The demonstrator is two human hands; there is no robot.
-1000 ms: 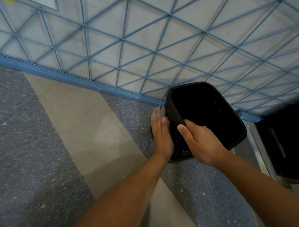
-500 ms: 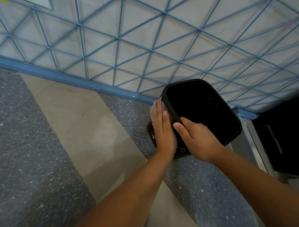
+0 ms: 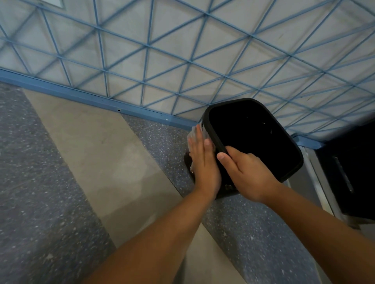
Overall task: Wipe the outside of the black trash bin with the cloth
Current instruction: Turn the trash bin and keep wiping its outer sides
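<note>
nearest, the right hand (image 3: 246,175) curls over the near rim of the black trash bin (image 3: 284,174), which stands on the floor (image 3: 121,162) against the wall (image 3: 182,50). the left hand (image 3: 204,164), fingers straight, presses the cloth (image 3: 193,134) flat to the bin's left side. wiping looks underway; the other sides likely remain.

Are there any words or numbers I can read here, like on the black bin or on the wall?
None can be read.
Black plastic trash bin: no label or brand shows on its rim or side.
Pale wall with blue criss-cross lines: no writing; a pale panel at the top left edge is cut off and shows no text.
White cloth under the left hand: plain.
</note>
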